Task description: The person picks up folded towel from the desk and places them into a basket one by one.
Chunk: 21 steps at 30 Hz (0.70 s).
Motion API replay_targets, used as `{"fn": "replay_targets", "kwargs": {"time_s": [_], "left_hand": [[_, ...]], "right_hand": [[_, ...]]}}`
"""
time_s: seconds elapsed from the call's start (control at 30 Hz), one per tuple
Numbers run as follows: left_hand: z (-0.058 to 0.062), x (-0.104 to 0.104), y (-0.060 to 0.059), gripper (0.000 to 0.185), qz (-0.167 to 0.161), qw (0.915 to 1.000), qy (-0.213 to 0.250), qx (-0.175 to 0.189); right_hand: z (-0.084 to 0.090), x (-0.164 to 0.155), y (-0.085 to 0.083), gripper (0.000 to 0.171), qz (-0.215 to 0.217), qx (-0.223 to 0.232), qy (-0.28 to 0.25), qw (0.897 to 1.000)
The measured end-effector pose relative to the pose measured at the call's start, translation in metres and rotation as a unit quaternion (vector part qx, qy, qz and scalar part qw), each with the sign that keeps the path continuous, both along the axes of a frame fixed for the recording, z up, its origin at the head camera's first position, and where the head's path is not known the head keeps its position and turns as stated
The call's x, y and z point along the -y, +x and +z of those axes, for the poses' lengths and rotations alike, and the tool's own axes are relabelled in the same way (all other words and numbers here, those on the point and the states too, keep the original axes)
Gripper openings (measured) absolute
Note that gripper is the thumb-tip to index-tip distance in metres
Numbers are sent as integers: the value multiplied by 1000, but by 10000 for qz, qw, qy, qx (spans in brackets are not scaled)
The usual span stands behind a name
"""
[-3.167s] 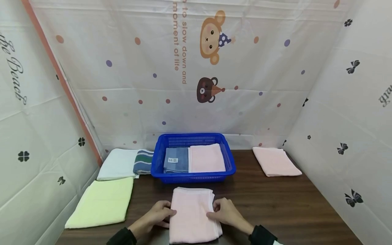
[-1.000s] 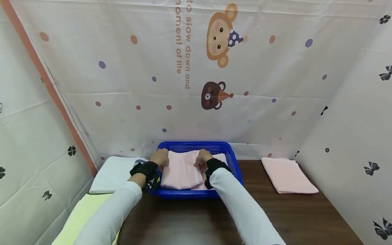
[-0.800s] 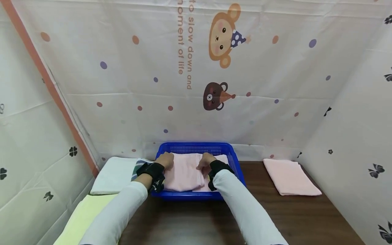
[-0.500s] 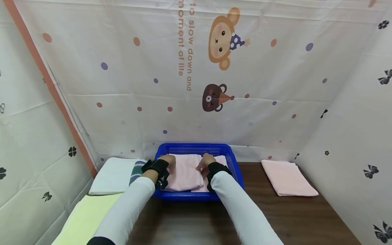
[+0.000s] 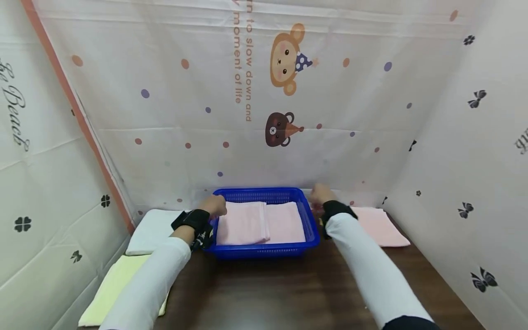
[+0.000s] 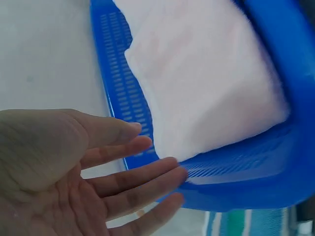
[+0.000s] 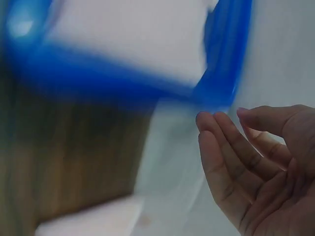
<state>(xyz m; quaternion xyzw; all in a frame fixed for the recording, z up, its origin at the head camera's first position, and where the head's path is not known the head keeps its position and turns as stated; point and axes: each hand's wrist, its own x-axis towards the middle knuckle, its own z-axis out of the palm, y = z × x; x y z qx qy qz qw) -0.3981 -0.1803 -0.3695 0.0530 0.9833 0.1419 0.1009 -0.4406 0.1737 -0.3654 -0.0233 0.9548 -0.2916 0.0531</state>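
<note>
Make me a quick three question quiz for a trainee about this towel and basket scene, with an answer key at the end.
1. True or false: the left hand grips a towel.
2. How many pink towels lie in the blue basket?
3. Which is nearest the right hand: A) yellow towel, B) pink towel on the table, C) white towel?

Key:
1. False; its fingers are straight, beside the basket rim.
2. Two.
3. B.

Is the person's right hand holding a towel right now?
No, the right hand is open and empty, beside the blue basket, not on any towel.
</note>
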Motion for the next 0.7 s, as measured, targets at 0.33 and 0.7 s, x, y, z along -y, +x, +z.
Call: {"fn": "replay_targets", "kwargs": {"time_s": [0.33,0.7], "left_hand": [[-52,23,39,18,-318,9816,405,-1838],[-98,29,46,30,-136,9532,993,-2854]], "right_hand": [[-52,-109,34,31,-855,332,1420,9856],[-106,-156,62,52,-1147,122,1552,9811]]}}
